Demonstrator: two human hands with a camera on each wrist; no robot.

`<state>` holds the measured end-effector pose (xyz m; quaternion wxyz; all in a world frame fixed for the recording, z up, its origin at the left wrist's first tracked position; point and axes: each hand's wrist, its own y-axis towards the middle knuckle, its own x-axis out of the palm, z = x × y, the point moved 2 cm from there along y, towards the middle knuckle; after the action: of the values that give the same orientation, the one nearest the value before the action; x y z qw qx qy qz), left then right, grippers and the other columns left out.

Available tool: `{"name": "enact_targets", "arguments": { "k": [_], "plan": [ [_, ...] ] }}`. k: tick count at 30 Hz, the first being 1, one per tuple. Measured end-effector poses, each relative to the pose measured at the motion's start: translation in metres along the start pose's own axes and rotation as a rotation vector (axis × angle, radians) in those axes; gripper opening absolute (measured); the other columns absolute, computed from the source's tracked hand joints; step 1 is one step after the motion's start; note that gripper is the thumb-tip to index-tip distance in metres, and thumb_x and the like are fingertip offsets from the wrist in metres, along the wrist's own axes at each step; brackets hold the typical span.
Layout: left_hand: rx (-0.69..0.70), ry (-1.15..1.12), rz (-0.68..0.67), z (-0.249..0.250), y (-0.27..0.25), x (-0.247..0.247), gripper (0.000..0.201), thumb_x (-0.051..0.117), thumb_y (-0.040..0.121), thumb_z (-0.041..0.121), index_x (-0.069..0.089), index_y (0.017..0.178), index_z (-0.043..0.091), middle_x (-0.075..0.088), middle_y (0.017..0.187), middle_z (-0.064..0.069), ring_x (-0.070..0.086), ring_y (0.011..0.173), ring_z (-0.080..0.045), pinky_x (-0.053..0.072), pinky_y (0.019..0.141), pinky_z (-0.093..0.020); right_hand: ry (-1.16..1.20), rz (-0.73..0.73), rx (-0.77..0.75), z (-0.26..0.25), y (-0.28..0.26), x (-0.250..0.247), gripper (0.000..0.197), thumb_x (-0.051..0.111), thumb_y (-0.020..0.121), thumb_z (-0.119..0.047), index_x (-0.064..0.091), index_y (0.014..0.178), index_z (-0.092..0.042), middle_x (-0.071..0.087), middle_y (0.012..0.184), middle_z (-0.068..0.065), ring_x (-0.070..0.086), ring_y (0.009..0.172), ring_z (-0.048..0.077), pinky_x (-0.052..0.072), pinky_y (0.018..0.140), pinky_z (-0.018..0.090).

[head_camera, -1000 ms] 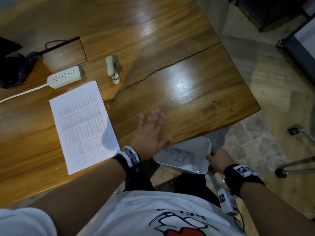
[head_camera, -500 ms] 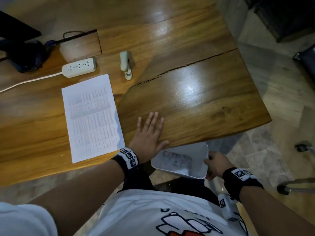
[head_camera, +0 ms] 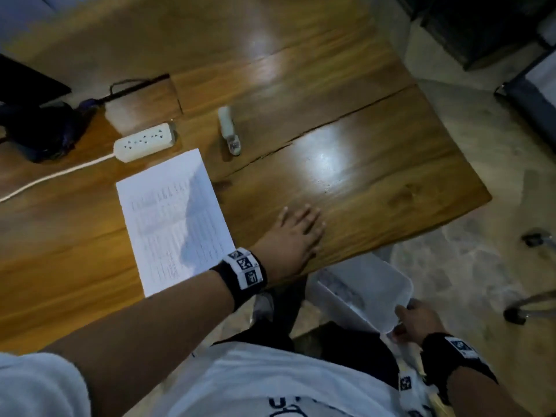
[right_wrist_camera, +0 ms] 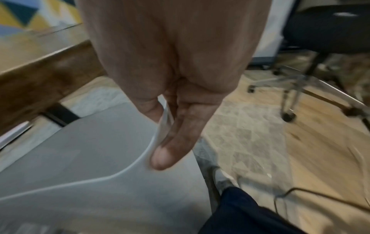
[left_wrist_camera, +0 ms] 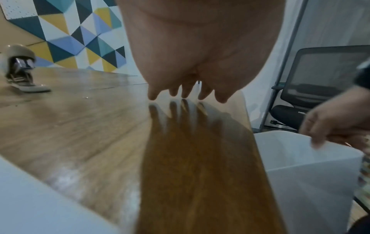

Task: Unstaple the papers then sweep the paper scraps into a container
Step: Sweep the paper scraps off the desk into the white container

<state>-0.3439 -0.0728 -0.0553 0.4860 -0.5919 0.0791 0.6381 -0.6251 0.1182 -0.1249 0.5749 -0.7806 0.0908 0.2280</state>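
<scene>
Step in hand, by my read: the sweep, w/ unstapling done. The left hand [head_camera: 293, 236] lies flat on the tabletop [head_camera: 376, 182], fingers [left_wrist_camera: 185, 92] straight and slightly apart, tips on the wood, holding nothing. It sits near the tabletop's near edge, just right of the papers [head_camera: 171, 218].

The right hand [head_camera: 416, 320] holds the container [head_camera: 364, 293] below that same edge, thumb and fingers pinched on its rim; right wrist view shows the rim wall clamped between them. Container is tilted, open mouth facing up toward the tabletop edge, its long axis running roughly along that edge. Dark smudgy contents inside, prob. scraps, too blurred to be sure.

No scraps clearly visible on the wood by the left hand; a few tiny specks show in the left wrist view nearer the stapler [head_camera: 229, 130].

Next move, I'd guess: drag the flat palm toward the edge so leftover bits drop off, keeping the container rim tucked under the lip directly below the hand.

Papers lie flat, long axis running away from the near edge, angled a bit left. Stapler lies beyond the papers' far right corner, long axis also pointing away from the edge.
</scene>
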Motion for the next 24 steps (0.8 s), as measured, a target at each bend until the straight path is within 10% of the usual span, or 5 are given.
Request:
{"name": "enact_targets", "arguments": {
  "k": [4,7,9,12,24],
  "plan": [
    [-0.024,0.081,-0.035,0.006,0.007,0.014,0.101,0.035,0.101,0.079,-0.007,0.172,0.019,-0.02,0.179,-0.014,-0.021,0.165,-0.038,0.0,0.128,-0.074,0.154,0.179,0.052,0.037,-0.013,0.029,0.03,0.057,0.094,0.0,0.05,0.065,-0.001,0.056,0.056,0.018,0.053,0.048,0.026,0.043,0.045,0.027],
    [-0.107,0.165,0.014,0.017,0.012,0.042,0.123,0.035,0.09,0.092,-0.012,0.17,0.012,-0.023,0.177,-0.021,-0.025,0.163,-0.044,0.0,0.124,-0.08,0.297,0.169,0.043,0.054,-0.007,0.046,0.016,0.053,0.093,-0.006,0.06,0.079,-0.003,0.065,0.071,0.026,0.067,0.064,0.042,0.062,0.057,0.047],
    [-0.153,0.161,0.082,0.023,0.018,0.052,0.121,0.036,0.091,0.09,-0.008,0.17,0.01,-0.018,0.178,-0.023,-0.021,0.163,-0.046,0.0,0.123,-0.082,0.382,0.155,0.057,0.06,0.001,0.051,0.017,0.049,0.095,-0.005,0.065,0.095,0.0,0.069,0.079,0.028,0.07,0.069,0.048,0.063,0.055,0.05],
    [-0.177,0.169,0.173,0.025,0.021,0.058,0.11,0.032,0.096,0.085,0.005,0.171,0.01,-0.006,0.18,-0.023,-0.011,0.166,-0.045,0.002,0.124,-0.081,0.363,0.156,0.062,0.068,0.03,0.061,0.015,0.049,0.099,-0.005,0.061,0.092,-0.001,0.064,0.073,0.023,0.056,0.053,0.032,0.044,0.048,0.028],
    [-0.241,0.22,0.267,0.027,0.019,0.063,0.106,0.029,0.098,0.083,0.01,0.172,0.011,0.002,0.18,-0.023,-0.001,0.167,-0.043,0.006,0.126,-0.079,0.229,0.145,0.067,0.122,0.222,0.133,0.049,0.048,0.103,-0.004,0.028,0.061,-0.018,0.03,0.057,0.01,0.021,0.053,0.024,0.016,0.056,0.035]
  ]
}}
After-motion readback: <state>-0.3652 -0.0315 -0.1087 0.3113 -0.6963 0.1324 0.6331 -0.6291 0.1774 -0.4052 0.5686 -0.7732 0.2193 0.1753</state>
